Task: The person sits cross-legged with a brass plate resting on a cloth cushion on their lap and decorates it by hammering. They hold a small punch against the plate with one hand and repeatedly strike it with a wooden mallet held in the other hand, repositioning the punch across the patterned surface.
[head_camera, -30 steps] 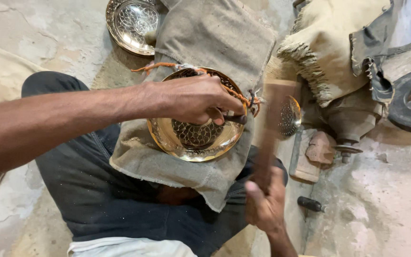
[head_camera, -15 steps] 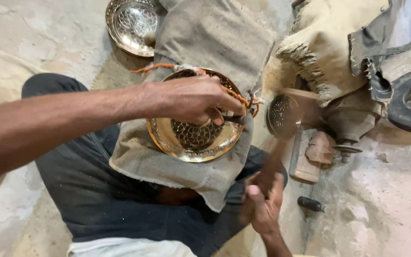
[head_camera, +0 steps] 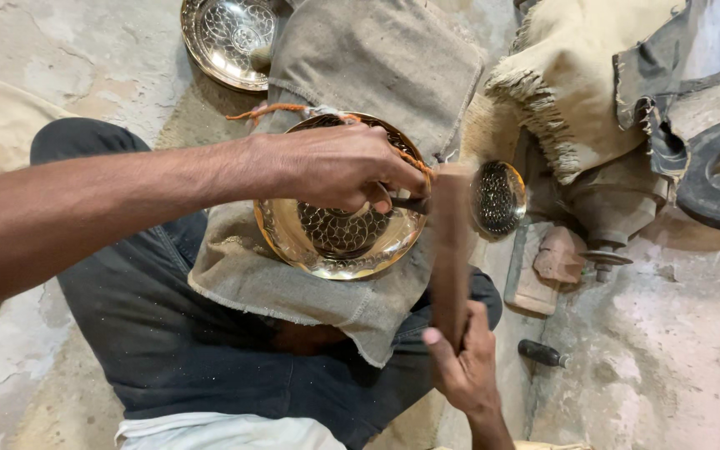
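Left hand [head_camera: 343, 167] grips a small punch on a patterned brass bowl [head_camera: 339, 242]; right hand [head_camera: 460, 367] clenches a wooden mallet [head_camera: 450, 250]. A mistimed blow could strike fingers.

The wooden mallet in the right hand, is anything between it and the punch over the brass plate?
Nothing visible does. The wooden mallet, in the right hand, sits right at the punch that the left hand holds over the brass plate.

round shiny brass bowl with engraved lattice centre [head_camera: 339, 242]: lies face up on burlap under the left hand [head_camera: 339, 167] | thin dark metal punch [head_camera: 406, 202]: pinched in left fingertips, over bowl rim | long brown wooden mallet [head_camera: 450, 250]: blurred, gripped upright in right hand [head_camera: 464, 367], head beside punch
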